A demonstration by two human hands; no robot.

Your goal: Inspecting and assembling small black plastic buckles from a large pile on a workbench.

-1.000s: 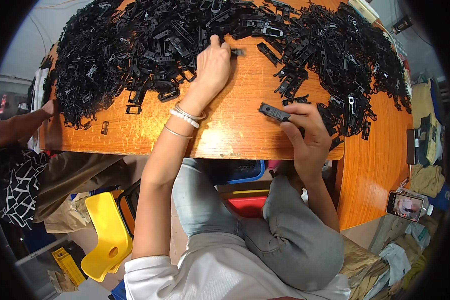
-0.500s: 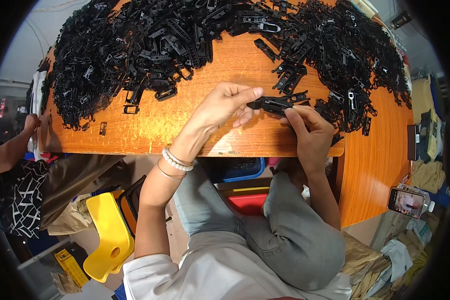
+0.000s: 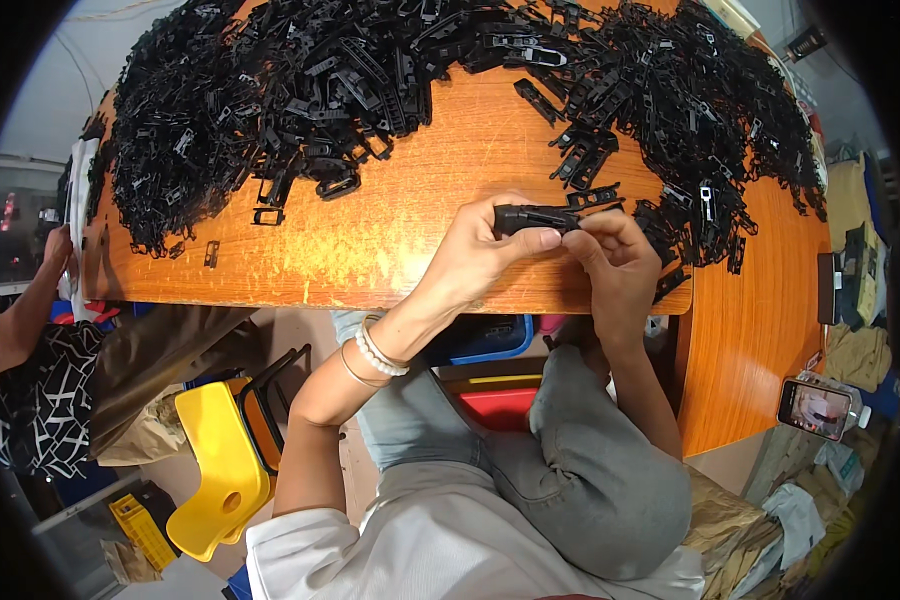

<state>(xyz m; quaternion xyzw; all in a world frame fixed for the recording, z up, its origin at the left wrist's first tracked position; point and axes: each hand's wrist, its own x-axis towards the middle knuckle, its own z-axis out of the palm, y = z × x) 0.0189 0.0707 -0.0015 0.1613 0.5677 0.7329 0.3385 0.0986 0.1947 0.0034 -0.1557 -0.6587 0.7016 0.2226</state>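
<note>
A long black plastic part (image 3: 535,217) lies level between my two hands, just above the near side of the wooden table. My left hand (image 3: 485,240) grips its left end, thumb along the near side and fingers behind. At the other end, my right hand (image 3: 620,250) pinches it between thumb and fingers. Whether it is one piece or two joined pieces I cannot tell. Just past my right hand a few loose black parts (image 3: 592,197) lie on the tabletop. Bracelets circle my left wrist.
Large heaps of black plastic parts (image 3: 360,80) cover the far left and far right (image 3: 685,110) of the table (image 3: 450,150). Below its edge are a blue bin (image 3: 490,340) and a red one (image 3: 500,408). A yellow chair (image 3: 210,470), a phone (image 3: 817,408) and another person's arm (image 3: 30,310) flank me.
My left hand has moved right along the black part, its thumb now close to my right fingers. The right hand has shifted slightly, still on the part.
</note>
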